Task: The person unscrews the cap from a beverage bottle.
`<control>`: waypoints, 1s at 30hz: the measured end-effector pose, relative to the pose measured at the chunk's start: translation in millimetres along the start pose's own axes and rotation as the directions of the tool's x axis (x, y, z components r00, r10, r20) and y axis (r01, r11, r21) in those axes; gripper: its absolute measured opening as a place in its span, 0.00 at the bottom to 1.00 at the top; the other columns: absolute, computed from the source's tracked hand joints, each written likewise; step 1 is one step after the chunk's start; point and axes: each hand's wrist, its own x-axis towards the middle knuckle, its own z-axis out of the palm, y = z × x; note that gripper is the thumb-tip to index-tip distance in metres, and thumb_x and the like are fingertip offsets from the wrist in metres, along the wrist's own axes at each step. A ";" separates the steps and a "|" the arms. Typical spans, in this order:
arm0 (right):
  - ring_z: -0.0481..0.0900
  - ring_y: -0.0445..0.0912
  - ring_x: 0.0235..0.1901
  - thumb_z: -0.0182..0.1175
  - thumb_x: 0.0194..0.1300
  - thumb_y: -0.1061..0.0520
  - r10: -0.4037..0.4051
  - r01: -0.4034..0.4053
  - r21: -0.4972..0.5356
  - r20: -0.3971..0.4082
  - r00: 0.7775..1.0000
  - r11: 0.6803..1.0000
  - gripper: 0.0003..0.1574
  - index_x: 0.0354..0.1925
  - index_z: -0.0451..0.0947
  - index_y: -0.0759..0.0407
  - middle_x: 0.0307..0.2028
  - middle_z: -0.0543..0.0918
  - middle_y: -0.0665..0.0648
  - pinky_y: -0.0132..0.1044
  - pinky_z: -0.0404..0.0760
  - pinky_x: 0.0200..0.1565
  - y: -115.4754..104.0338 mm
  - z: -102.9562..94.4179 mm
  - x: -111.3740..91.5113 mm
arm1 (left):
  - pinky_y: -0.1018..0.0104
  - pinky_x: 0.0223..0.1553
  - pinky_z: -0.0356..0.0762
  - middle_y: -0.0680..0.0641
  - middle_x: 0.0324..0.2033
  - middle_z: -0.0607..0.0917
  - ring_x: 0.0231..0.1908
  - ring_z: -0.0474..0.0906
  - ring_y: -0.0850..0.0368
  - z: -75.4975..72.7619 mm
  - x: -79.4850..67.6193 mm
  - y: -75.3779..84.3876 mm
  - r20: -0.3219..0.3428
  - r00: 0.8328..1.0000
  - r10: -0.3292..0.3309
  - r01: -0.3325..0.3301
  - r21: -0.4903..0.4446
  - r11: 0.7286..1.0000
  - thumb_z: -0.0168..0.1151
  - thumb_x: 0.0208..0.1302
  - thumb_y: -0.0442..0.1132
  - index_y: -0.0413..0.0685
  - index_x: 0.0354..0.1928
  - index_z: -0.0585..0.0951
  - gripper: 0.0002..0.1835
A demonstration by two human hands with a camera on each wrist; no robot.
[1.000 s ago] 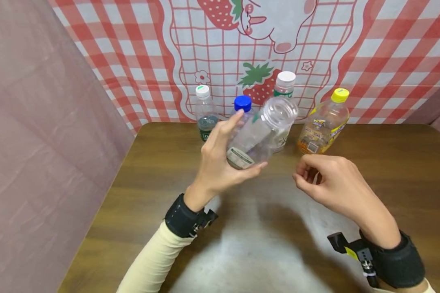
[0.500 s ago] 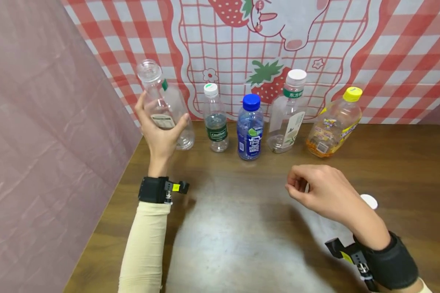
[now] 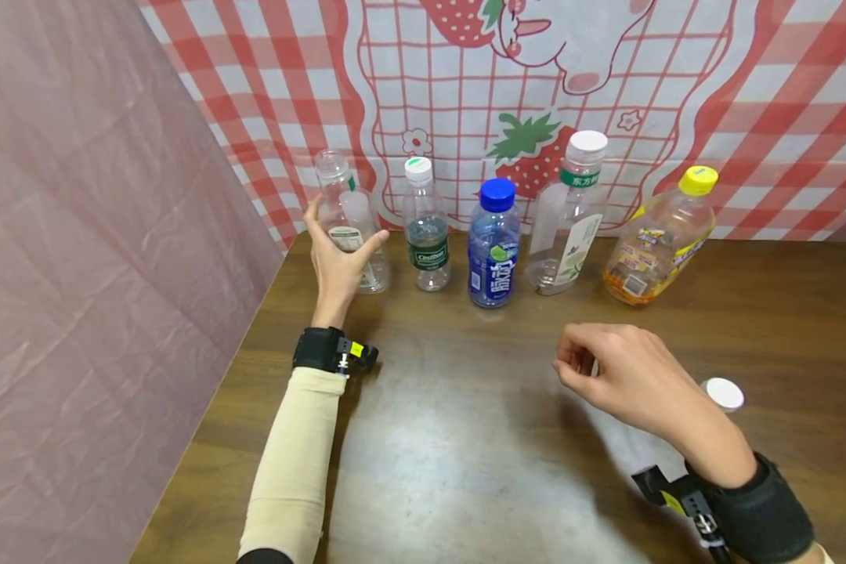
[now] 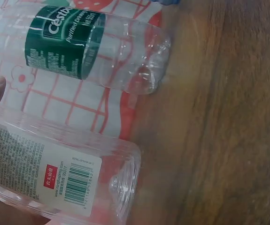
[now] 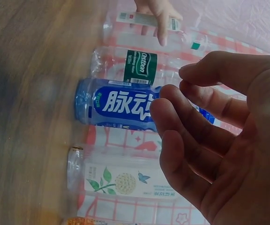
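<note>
Brown wood-grain table (image 3: 437, 486) beneath both grips. Clear open-necked plastic bottle (image 3: 356, 211) stands upright within the left hand (image 3: 334, 270): fingers and thumb spread about it, thumb off the wall; contact by the other fingers hard to judge. Right of that grip: clear white-capped plastic bottle with green neck band (image 3: 564, 235); farthest, clear yellow-capped plastic bottle (image 3: 652, 251); blue-capped, blue-labelled plastic bottle (image 3: 495, 251); nearest, small clear green-labelled plastic bottle (image 3: 428, 235). Right hand (image 3: 623, 372) loosely curled. Round white cap (image 3: 724, 394) just beside its wrist.
</note>
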 end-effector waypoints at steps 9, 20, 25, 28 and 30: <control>0.72 0.32 0.24 0.70 0.58 0.58 0.007 -0.007 0.000 0.000 1.000 1.000 0.12 0.27 0.78 0.41 0.23 0.77 0.37 0.29 0.69 0.26 -1.7 -2.8 1.2 | 0.54 0.70 0.67 0.44 0.73 0.70 0.69 0.71 0.53 0.0 3.7 -4.6 0.009 1.000 0.021 -0.021 -0.011 1.000 0.83 0.49 0.50 0.65 0.81 0.51 0.63; 0.73 0.31 0.25 0.71 0.57 0.59 -0.020 0.020 -0.001 -0.060 0.998 1.000 0.14 0.28 0.77 0.40 0.23 0.77 0.36 0.29 0.68 0.25 3.4 -6.2 -3.5 | 0.53 0.73 0.61 0.34 0.70 0.70 0.72 0.66 0.43 -12.9 -6.0 36.6 -0.271 0.926 0.263 -0.274 -0.004 0.962 0.67 0.50 0.76 0.38 0.76 0.59 0.64; 0.72 0.29 0.24 0.72 0.55 0.60 -0.035 0.033 -0.019 -0.121 0.992 0.999 0.16 0.27 0.77 0.39 0.22 0.76 0.35 0.29 0.67 0.24 8.6 -12.7 -6.0 | 0.57 0.58 0.73 0.36 0.56 0.80 0.57 0.76 0.45 11.5 -17.7 68.3 -0.306 0.744 0.594 -0.562 0.195 0.804 0.72 0.53 0.55 0.34 0.63 0.73 0.41; 0.72 0.28 0.24 0.72 0.55 0.60 -0.031 0.028 -0.026 -0.140 0.990 0.999 0.16 0.27 0.77 0.39 0.22 0.76 0.34 0.29 0.67 0.24 10.6 -17.4 -8.1 | 0.54 0.65 0.73 0.35 0.63 0.77 0.64 0.73 0.43 35.7 -27.2 76.6 -0.173 0.745 0.644 -0.634 0.115 0.764 0.75 0.54 0.47 0.34 0.68 0.69 0.43; 0.72 0.28 0.24 0.72 0.55 0.60 -0.030 0.027 -0.023 -0.145 0.989 0.999 0.16 0.27 0.77 0.39 0.22 0.76 0.34 0.29 0.67 0.24 10.5 -19.8 -9.3 | 0.51 0.73 0.66 0.35 0.70 0.71 0.71 0.67 0.43 48.1 -31.7 77.0 -0.100 0.772 0.627 -0.624 0.067 0.779 0.76 0.54 0.46 0.34 0.72 0.63 0.48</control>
